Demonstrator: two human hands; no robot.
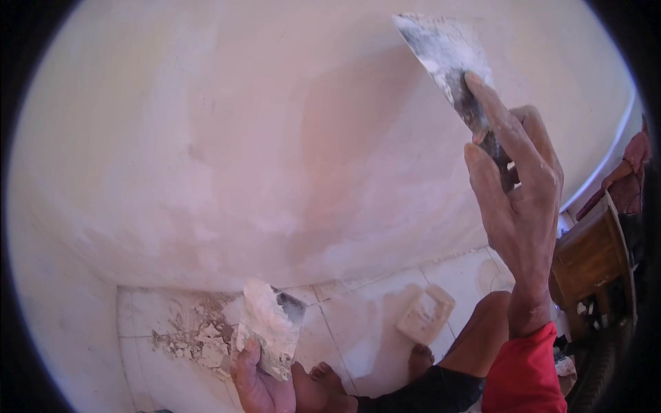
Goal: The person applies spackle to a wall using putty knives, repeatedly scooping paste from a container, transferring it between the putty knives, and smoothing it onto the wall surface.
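Observation:
My right hand [527, 172] is raised at the upper right, its fingers wrapped round the dark handle of a putty knife [447, 58]. One finger stretches along the wide metal blade, which is smeared with white putty. The blade lies at or close to the wall [234, 131]; I cannot tell if it touches. Low in the middle, my left hand [258, 382] grips a second flat metal blade, a putty knife [293, 311], by its lower part. A thick lump of white putty [265, 310] covers much of that blade. Its handle is hidden.
Crumbled plaster flakes [206, 342] lie on the tiled floor [358, 337] by the wall's foot. An off-white plastic tub [425, 315] stands near my bare feet. At the right are a brown wooden piece of furniture [589, 255] and another person's arm and clothing [630, 172].

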